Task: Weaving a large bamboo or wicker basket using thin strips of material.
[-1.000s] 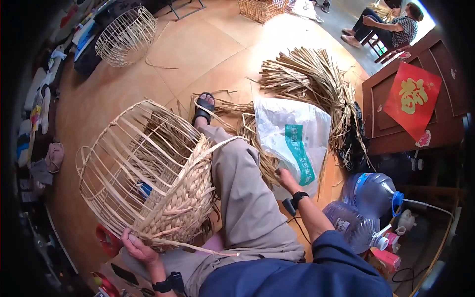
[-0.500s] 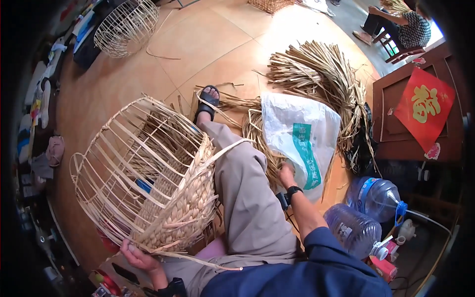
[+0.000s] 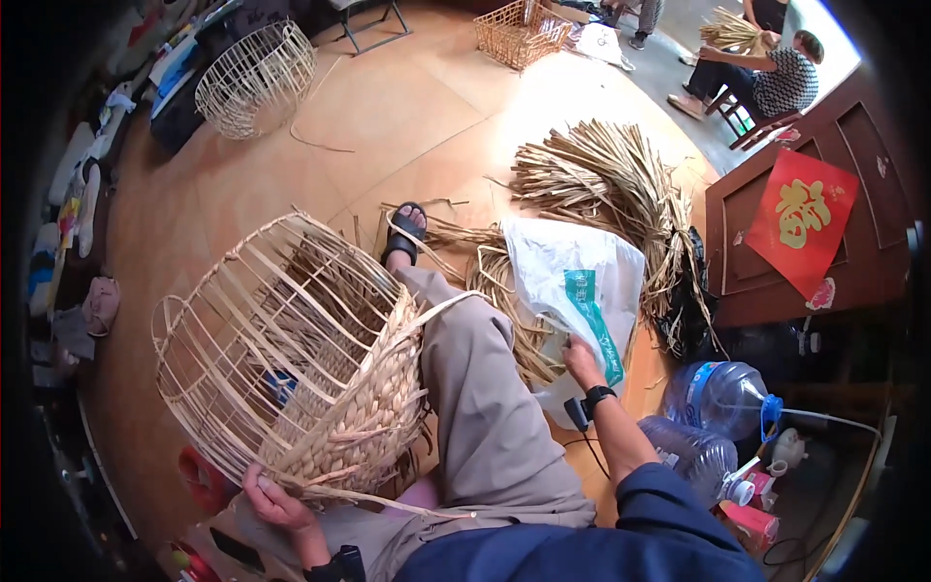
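My left hand (image 3: 274, 498) grips the woven bottom of the half-finished basket (image 3: 291, 359), tipped on its side across my lap: pale bare ribs fanning open, braided straw covering only the base. My right hand (image 3: 580, 357) pinches straw strands (image 3: 524, 320) beside the white plastic bag (image 3: 572, 281).

Left hand (image 3: 274, 499) closed in a grip; right hand (image 3: 581, 361) reaching.

Half-woven basket frame (image 3: 291, 354) tilted on lap
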